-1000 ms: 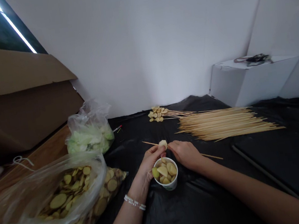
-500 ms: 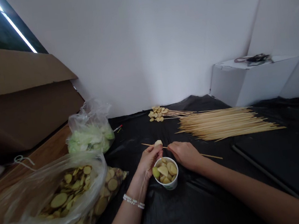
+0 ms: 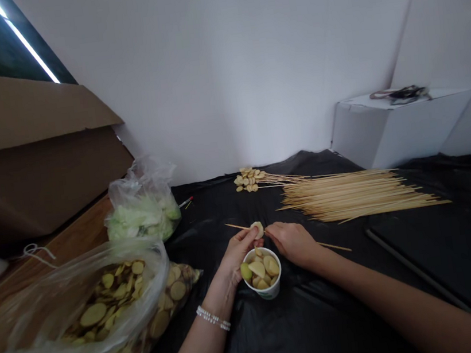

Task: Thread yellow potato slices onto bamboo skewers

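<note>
My left hand (image 3: 240,250) pinches a pale potato slice (image 3: 259,230) that sits on a thin wooden skewer (image 3: 335,247). The skewer's tip sticks out to the left past my fingers. Close by on the right, my right hand (image 3: 291,241) is wrapped round the same skewer, whose other end shows beyond the wrist. Just below both hands stands a white paper cup (image 3: 269,293), filled with potato pieces (image 3: 260,270). Part of my left hand is hidden behind the cup's rim.
Bare skewers (image 3: 351,196) lie in a wide pile at right, beside several loaded skewers (image 3: 250,179). Left are an open plastic bag of slices (image 3: 93,315), a bag of cabbage-like leaves (image 3: 142,212) and a cardboard box (image 3: 36,179). A white box (image 3: 402,125) stands back right.
The potato slice has shifted right along the skewer, towards my right hand, with my left hand following slightly. My right hand stays nearly in place on the skewer.
</note>
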### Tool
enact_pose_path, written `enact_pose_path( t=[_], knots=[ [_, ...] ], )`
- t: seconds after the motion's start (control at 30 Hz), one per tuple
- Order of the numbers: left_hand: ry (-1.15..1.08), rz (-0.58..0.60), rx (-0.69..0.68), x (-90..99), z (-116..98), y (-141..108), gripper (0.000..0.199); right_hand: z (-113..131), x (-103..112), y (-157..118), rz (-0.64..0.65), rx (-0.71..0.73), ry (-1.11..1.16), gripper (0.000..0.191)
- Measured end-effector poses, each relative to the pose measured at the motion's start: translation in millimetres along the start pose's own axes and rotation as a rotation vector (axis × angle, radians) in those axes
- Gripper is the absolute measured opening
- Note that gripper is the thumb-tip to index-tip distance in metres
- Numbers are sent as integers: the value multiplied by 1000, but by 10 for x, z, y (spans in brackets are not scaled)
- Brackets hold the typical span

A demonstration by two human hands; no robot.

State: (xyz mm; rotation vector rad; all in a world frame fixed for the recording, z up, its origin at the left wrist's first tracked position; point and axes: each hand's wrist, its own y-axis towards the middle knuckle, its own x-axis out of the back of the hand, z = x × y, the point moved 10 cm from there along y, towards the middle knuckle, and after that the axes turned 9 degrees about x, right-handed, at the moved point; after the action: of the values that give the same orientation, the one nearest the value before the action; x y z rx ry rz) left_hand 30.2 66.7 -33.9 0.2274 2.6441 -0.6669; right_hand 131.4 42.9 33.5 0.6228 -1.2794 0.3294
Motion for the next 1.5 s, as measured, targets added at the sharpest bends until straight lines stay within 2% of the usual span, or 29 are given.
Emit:
enact_pose_path(
  t=[0.2, 0.43, 0.73, 0.9, 1.0, 1.1, 1.23, 1.4, 1.5],
  knots=[
    [-7, -17, 37, 36, 29, 25, 35, -34, 4, -1, -11, -15, 11, 31],
    [-18, -16, -28, 72, -25, 43, 28, -43, -10, 2, 2, -31, -15, 32],
    [-210, -181, -20, 306, -99, 17, 7, -256, 125, -39, -45, -174, -46, 30],
    [-427, -69, 56, 299, -131, 28, 3, -277, 181, -49, -75, -177, -45, 32],
    [-621, 32, 140, 227, -129, 16, 13, -243, 189, -47, -81, -154, -49, 34],
    [-698, 85, 149, 190, -164, 0, 17, -220, 186, -45, -86, -132, -50, 34],
    [-686, 106, 145, 176, -169, -2, 16, -227, 205, -48, -124, -127, -47, 32],
    [-585, 54, 144, 187, -138, -4, 12, -226, 249, -54, -175, -127, -69, 31],
    [-535, 18, 81, 218, -189, 3, 11, -217, 261, -57, -182, -122, -77, 32]
  ],
)
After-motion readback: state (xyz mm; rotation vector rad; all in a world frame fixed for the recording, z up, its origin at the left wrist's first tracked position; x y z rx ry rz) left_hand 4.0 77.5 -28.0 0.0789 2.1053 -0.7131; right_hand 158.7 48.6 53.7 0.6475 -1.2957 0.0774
